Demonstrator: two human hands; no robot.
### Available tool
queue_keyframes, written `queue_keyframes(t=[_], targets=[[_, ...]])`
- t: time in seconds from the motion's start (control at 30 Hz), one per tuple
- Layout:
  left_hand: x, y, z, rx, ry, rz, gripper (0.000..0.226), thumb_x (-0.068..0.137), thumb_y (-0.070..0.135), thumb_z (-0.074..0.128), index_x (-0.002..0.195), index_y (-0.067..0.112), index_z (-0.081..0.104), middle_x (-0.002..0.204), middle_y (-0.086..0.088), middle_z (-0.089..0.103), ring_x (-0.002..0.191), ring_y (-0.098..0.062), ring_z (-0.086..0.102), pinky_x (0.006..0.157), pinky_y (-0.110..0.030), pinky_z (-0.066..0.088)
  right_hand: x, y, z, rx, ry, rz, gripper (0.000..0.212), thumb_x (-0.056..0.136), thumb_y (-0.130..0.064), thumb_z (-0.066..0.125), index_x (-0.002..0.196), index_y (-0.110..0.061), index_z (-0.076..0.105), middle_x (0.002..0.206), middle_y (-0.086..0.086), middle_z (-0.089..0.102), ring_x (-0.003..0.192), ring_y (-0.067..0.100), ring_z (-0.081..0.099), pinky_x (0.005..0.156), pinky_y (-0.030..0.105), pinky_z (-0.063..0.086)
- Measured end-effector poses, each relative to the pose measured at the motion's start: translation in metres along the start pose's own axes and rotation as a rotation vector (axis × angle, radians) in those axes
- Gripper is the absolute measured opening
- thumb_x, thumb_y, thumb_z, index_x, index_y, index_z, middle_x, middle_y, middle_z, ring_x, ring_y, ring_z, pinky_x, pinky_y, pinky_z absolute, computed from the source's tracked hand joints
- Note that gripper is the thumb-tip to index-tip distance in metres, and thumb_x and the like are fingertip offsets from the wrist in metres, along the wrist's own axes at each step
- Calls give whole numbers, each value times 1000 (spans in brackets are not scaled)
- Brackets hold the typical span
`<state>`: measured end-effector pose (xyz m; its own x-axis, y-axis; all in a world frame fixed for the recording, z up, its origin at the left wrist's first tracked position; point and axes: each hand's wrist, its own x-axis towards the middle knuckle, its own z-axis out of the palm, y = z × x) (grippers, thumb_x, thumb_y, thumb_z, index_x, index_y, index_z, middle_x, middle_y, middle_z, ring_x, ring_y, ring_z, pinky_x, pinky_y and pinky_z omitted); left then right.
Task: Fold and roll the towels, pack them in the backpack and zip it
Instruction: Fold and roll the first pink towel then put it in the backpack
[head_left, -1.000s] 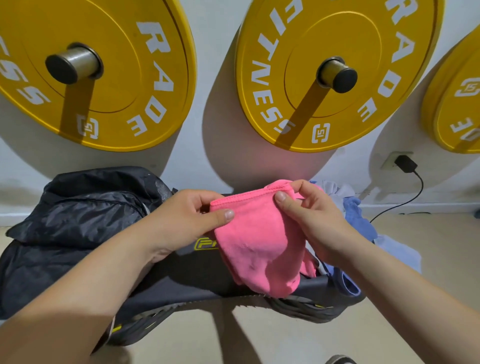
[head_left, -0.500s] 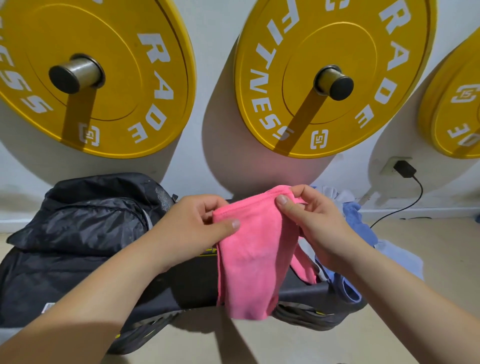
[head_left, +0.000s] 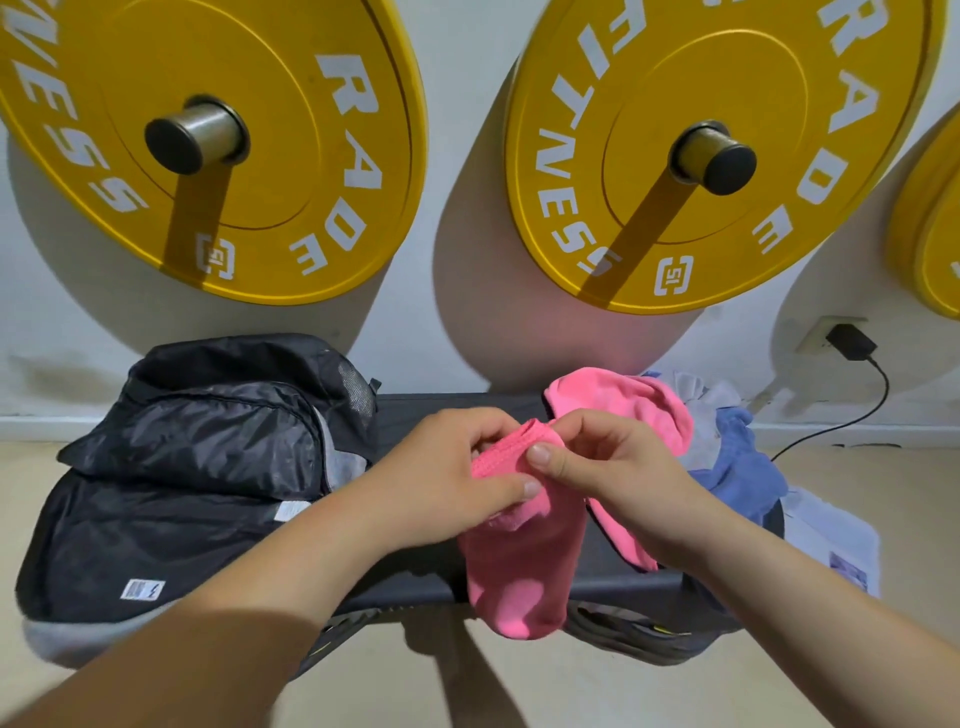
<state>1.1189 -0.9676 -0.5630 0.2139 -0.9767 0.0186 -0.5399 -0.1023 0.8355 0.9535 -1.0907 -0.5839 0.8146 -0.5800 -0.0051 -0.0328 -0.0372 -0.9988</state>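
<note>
- Item: pink towel (head_left: 519, 582). Location: right half of the bench (head_left: 441, 410), in front of me. Its stitched top edge is gathered between my two hands. One length hangs down over the bench's front edge, and another part lies bunched behind and under my right hand. Condition: narrowed into a loose strip, not yet a tidy fold, and no roll started.
- Item: left grip (head_left: 447, 467). Fingers are curled, with the thumb pressed onto the towel's edge from the front, so it is closed on the cloth.
- Item: right grip (head_left: 623, 467). Thumb and fingertips pinch the same edge, just beside my left thumb. It holds nothing else.
- Item: backpack (head_left: 197, 467), black. Location: left end of the bench, slumped on its side, apart from the towel. No towel shows inside it. I cannot tell whether the main zip is open.
- Item: heap of blue and pale towels (head_left: 743, 467). Location: right end of the bench, touching the pink one. Condition: crumpled and unfolded.
- Item: yellow weight plates (head_left: 727, 260) on wall pegs, with a charger (head_left: 852, 340) plugged in at the right. Not part of the job.
- Progress, as I judge it: early. The first towel is mid-fold.
- Outstanding: finish folding and rolling this towel, do the same for the heap, load everything into the backpack, and close the zip.
</note>
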Motion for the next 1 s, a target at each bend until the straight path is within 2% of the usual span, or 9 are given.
queue_keyframes(t=[0.07,0.2,0.33,0.43,0.57,0.67,0.77,0.93,1.0], targets=[[1,-1,0,25,32,4,8,82,27,73,89,25,72,79,-2,72,78,-24,67,75,-48,55,1,-1,1,57,-19,5,33,80,-31,82,95,-4,70,95,28,73,86,28,66,83,45,51],[3,4,-9,-48,155,67,4,90,17,71,92,21,71,84,-2,71,82,-21,66,78,-38,53,2,14,-12,-106,-194,170,37,81,-19,85,112,-6,69,111,18,75,106,30,72,95,45,56],[5,4,-19,-64,370,77,6,91,18,71,94,23,72,84,2,73,83,-17,68,78,-33,53,-2,57,-27,-595,-229,371,22,80,-32,85,82,-16,70,71,-10,70,66,5,62,66,27,56],[5,-9,-25,98,506,36,4,90,22,70,86,23,68,74,1,67,74,-17,62,71,-36,51,-3,72,-43,-734,-201,423,31,84,-31,80,70,-17,57,64,-5,53,57,6,44,58,23,41],[7,-28,-30,260,599,-15,17,90,25,68,79,17,59,66,-1,58,68,-22,56,66,-43,50,-6,70,-55,-434,-23,521,22,83,-22,83,75,-14,63,63,4,62,52,16,50,46,24,39],[8,-34,-32,301,632,-38,23,90,26,69,75,15,55,62,-1,54,63,-19,53,59,-36,45,-4,59,-57,-254,113,451,15,85,-9,79,89,-4,66,64,5,67,48,11,57,42,22,44],[8,-39,-27,378,573,-53,27,90,31,67,75,16,50,62,-2,54,64,-29,54,59,-42,50,-3,51,-56,-196,150,410,17,87,-3,76,97,5,65,62,8,69,40,11,54,36,20,40],[8,-47,-32,489,577,-179,30,93,32,61,73,20,43,65,1,53,65,-32,52,54,-39,45,-3,55,-66,168,83,475,33,81,5,70,113,2,67,105,26,73,97,35,73,85,37,61],[8,-51,-34,499,583,-221,35,93,32,61,70,21,38,65,1,51,64,-32,50,53,-36,38,-3,56,-69,161,93,471,28,85,5,69,112,4,69,111,28,72,104,38,72,90,38,60]])
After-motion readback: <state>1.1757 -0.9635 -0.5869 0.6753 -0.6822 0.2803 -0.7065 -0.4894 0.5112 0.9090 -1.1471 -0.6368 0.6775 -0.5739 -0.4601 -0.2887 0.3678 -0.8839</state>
